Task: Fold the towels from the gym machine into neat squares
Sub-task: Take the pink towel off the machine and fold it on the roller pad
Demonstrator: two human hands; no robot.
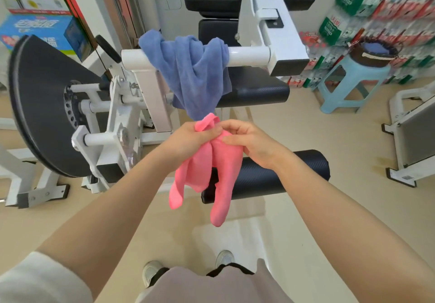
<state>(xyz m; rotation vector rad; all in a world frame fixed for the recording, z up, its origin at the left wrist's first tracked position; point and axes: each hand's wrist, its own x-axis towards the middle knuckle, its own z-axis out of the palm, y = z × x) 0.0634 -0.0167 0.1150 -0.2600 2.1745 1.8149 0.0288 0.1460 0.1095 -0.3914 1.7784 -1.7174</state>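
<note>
I see a bright pink towel (219,161), all one colour. I see a blue towel (190,72) too, a soft dusty blue with no pattern. It hangs on a white bar (249,55). The machine frame (150,91) is white with black pads (256,88). The roller (282,173) is black with a fine woven look. The big disc (42,105) is dark grey. The stool (350,84) is light blue. The floor (317,133) is pale tan. My sleeve (35,279) is white.
</note>
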